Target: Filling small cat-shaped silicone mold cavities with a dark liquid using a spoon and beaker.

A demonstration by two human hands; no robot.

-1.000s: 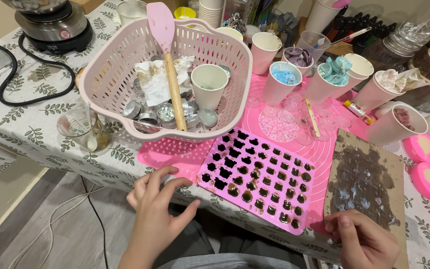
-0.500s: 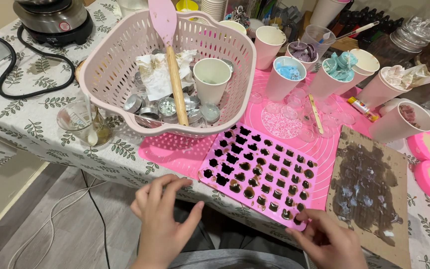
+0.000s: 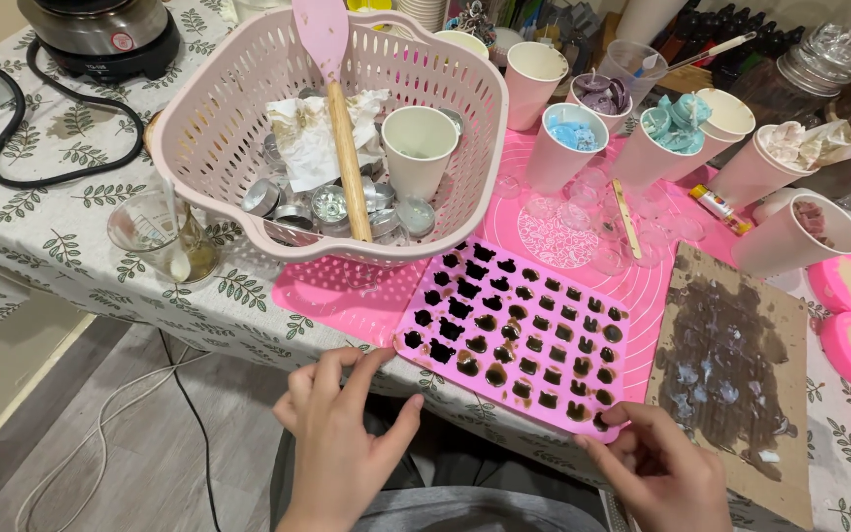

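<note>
The pink silicone mold [image 3: 516, 332], its small cavities filled dark, lies at the near edge of the surface [image 3: 51, 212], near a pink basket [image 3: 238, 108]. The left hand [image 3: 342, 433] hovers open just off its near left corner, holding nothing. The right hand [image 3: 657, 468] pinches the near right corner with its fingertips.

The pink silicone mould [image 3: 516, 333] is a flat rectangular tray of small animal-shaped cavities, filled with dark brown material. It lies skewed, just in front of the pale pink basket [image 3: 248, 108], its near edge overhanging the table edge. The left hand [image 3: 342, 433] hovers open at its near-left corner; the right hand [image 3: 657, 468] pinches its near-right corner.
</note>
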